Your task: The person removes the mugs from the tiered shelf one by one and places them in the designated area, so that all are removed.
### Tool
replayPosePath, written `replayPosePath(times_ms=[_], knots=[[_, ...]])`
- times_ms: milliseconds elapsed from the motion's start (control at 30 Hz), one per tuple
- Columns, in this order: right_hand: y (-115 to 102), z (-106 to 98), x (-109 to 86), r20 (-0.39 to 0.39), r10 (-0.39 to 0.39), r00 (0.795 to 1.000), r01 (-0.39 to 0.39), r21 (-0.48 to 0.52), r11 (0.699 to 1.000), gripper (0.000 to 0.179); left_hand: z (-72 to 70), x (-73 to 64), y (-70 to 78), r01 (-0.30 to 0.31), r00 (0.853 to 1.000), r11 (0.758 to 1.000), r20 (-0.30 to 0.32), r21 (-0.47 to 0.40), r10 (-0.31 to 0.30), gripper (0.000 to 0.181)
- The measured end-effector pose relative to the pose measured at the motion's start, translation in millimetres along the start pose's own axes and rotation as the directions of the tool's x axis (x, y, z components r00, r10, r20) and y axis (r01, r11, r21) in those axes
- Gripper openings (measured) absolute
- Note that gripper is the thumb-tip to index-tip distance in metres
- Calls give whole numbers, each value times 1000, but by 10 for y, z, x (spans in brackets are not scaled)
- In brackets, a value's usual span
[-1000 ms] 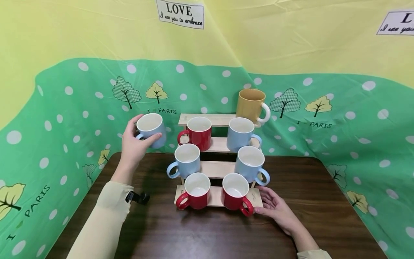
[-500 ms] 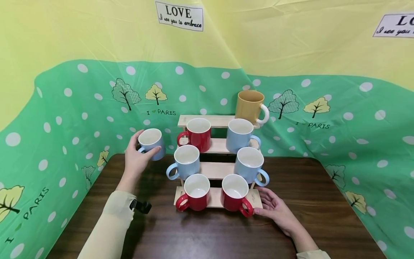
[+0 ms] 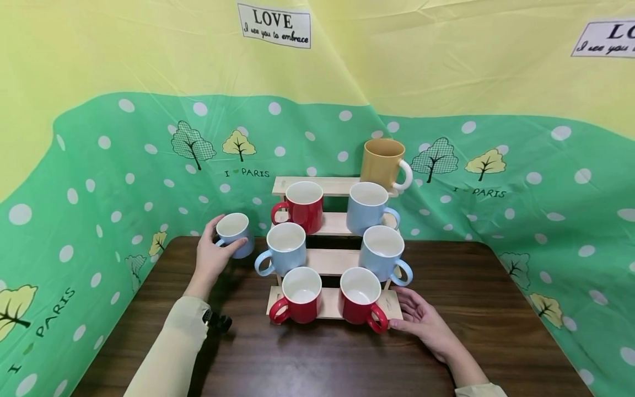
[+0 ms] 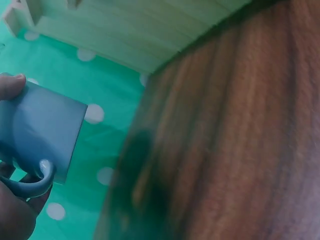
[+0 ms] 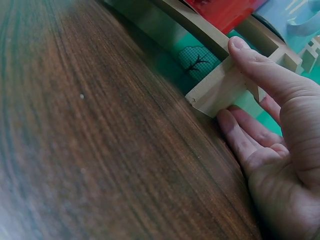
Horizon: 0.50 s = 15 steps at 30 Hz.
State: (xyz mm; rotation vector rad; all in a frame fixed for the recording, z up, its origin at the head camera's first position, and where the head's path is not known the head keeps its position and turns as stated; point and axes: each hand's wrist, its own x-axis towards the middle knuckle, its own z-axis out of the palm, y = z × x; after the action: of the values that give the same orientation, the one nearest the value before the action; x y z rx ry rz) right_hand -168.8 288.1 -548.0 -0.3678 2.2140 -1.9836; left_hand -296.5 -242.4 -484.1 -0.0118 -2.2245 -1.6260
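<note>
My left hand (image 3: 214, 253) grips a light blue mug (image 3: 236, 242) around its body, left of the wooden rack. In the left wrist view the blue mug (image 4: 47, 127) appears apart from the table, its handle beside my fingers. My right hand (image 3: 424, 320) holds the front right corner of the tiered wooden rack (image 3: 329, 295). Seen from the right wrist, the thumb lies on top of the rack's end piece (image 5: 215, 90), with fingers low at its side. Red mugs (image 3: 303, 300) and light blue mugs (image 3: 379, 256) stand upright on the lower three tiers.
A mustard mug (image 3: 379, 165) with a white handle stands at the right of the top tier (image 3: 317, 186). The rack rests on a dark wooden table (image 3: 317, 358). Behind it hangs a green and yellow cloth (image 3: 317, 132) with printed trees.
My left hand has lowered the light blue mug from about the upper tiers' height and slightly to the right. The right hand keeps its place at the rack's corner.
</note>
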Motion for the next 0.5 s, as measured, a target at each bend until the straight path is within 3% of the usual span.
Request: replayPosePath(times_ms=[267,500], knots=[[0,3,2,-2,16,1000,-16,1,1000,79,59,-37,-214,62,998,997,29,43,-63,93],[-20,11,-8,-13,54,998,-54,-3,999,79,116,-68,-289,92,995,995,47,35,-94,92]])
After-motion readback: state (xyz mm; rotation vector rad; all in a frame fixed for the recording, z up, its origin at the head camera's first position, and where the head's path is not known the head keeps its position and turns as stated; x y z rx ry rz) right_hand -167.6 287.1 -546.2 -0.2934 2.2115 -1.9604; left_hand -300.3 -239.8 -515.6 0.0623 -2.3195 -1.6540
